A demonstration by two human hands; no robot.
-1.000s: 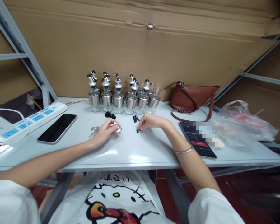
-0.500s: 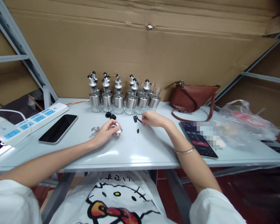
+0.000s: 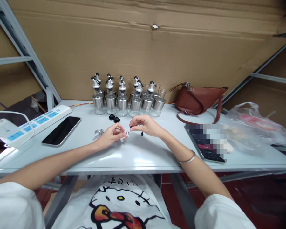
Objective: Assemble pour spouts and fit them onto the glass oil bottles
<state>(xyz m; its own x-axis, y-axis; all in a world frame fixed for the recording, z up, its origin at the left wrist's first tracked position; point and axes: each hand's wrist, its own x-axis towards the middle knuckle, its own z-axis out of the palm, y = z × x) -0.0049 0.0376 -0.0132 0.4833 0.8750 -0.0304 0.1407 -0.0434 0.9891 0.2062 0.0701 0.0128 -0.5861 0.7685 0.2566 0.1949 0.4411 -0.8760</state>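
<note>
My left hand [image 3: 111, 136] is closed on a white pour spout [image 3: 125, 136], held just above the table. Close beside it, my right hand [image 3: 145, 124] pinches a small black piece [image 3: 131, 127], most of which the fingers hide. Two round black stoppers [image 3: 114, 118] lie behind the left hand. To the left of that hand are loose white spout parts [image 3: 98, 133]. A tiny black part [image 3: 142, 134] rests under the right hand. Behind stand several glass bottles [image 3: 122, 102] with steel bands, most topped by white spouts with black flip caps.
At the left lie a black phone [image 3: 61, 131] and a power strip [image 3: 38, 123] with a white cable. On the right are a brown handbag [image 3: 197, 99], a second phone [image 3: 211, 156] and a clear plastic bag [image 3: 257, 127]. Cardboard [image 3: 124, 41] forms the back wall.
My right hand has picked up a black piece from the small pile and moved left, close to the left hand. The left hand has turned the white spout toward it.
</note>
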